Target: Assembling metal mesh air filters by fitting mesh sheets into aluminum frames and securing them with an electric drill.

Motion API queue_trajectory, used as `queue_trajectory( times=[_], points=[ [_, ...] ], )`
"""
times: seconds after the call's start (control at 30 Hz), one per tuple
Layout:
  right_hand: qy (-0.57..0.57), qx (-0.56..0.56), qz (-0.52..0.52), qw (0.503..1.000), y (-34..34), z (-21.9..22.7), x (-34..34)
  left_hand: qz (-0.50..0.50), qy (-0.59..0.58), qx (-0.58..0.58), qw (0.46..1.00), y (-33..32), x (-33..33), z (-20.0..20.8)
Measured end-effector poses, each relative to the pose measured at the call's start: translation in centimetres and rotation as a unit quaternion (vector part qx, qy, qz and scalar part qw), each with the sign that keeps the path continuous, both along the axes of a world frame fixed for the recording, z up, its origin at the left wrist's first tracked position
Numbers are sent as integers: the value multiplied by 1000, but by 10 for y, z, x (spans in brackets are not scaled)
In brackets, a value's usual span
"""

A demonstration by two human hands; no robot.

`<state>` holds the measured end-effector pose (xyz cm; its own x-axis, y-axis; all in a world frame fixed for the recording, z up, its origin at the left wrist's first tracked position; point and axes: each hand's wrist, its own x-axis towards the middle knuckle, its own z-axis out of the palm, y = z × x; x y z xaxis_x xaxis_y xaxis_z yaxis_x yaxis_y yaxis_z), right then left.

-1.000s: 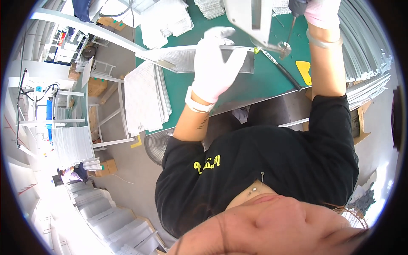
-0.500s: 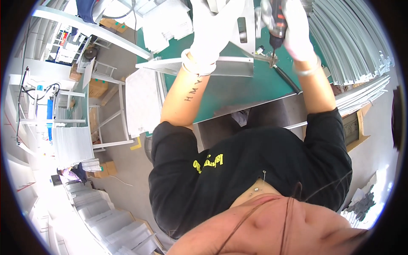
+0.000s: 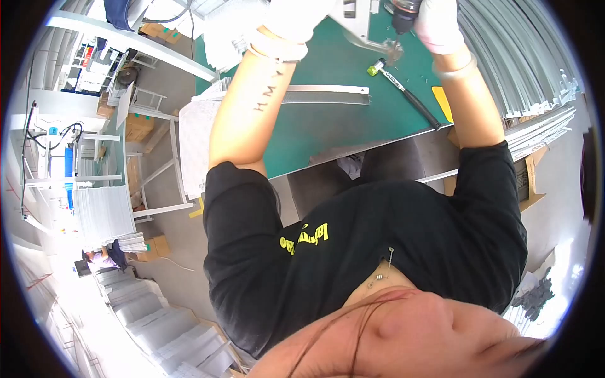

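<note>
At the top edge, my white-gloved left hand [image 3: 299,17] is beside a pale metal bracket [image 3: 358,26]; its fingers are cut off by the picture's edge. My right hand [image 3: 439,26], also gloved in white, is closed around a dark cordless drill [image 3: 405,15]. The drill's bit points down near a blurred clear or shiny piece [image 3: 394,53] by the bracket's end. Below it, a mallet [image 3: 406,94] with a black grip and a green-and-black head lies on the green work table [image 3: 315,135]. A long pale metal strip [image 3: 328,93] rests beside my left forearm.
Stacked pale metal profiles [image 3: 510,60] stand along the right side. A yellow piece [image 3: 443,104] lies by my right wrist, with small screws scattered nearby. White sheets [image 3: 192,148] hang at the table's left edge. Farther left are metal frames, cardboard boxes [image 3: 140,127] and another person [image 3: 107,257].
The bracket and both hands have moved up and away from me, my left hand also leftward. The mallet's head, the strip and the yellow piece are now uncovered. The drill stays in my right hand.
</note>
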<state>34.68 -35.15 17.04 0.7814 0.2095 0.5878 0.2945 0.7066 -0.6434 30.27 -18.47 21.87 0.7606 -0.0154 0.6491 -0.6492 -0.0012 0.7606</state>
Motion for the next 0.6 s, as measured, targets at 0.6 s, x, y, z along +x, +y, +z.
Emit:
queue_trajectory(
  times=[0.6],
  points=[
    [-22,2,45,999,-13,27,16,-24,-85,-71,994,-7,4,-45]
  ],
)
